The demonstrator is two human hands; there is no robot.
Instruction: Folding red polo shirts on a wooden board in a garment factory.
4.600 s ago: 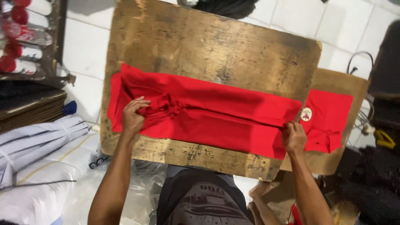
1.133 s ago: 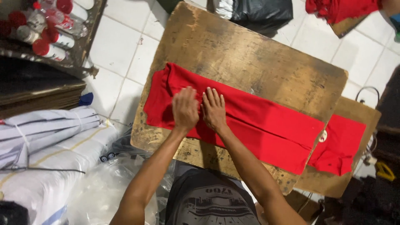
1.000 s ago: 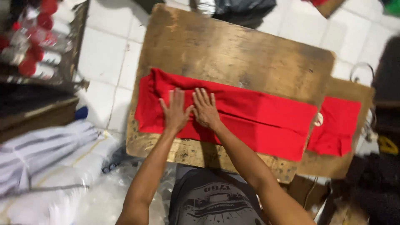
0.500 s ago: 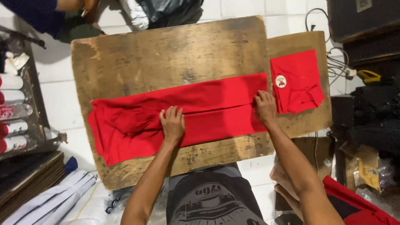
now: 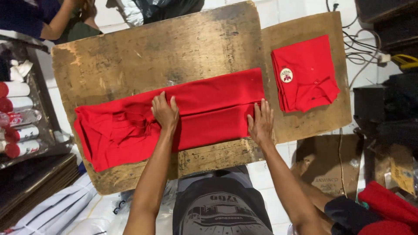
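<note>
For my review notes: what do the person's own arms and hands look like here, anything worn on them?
Both arms are bare from the hands to the bottom edge of the picture: no sleeves show. The left hand and right hand have no gloves, and I can make out no rings, watch or wristband. Fingers are slim with short nails. Below the arms shows a dark grey shirt with a pale printed design.

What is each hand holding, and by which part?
Nothing is gripped: the left hand lies flat mid-way along the red garment, the right hand at its end.
</note>
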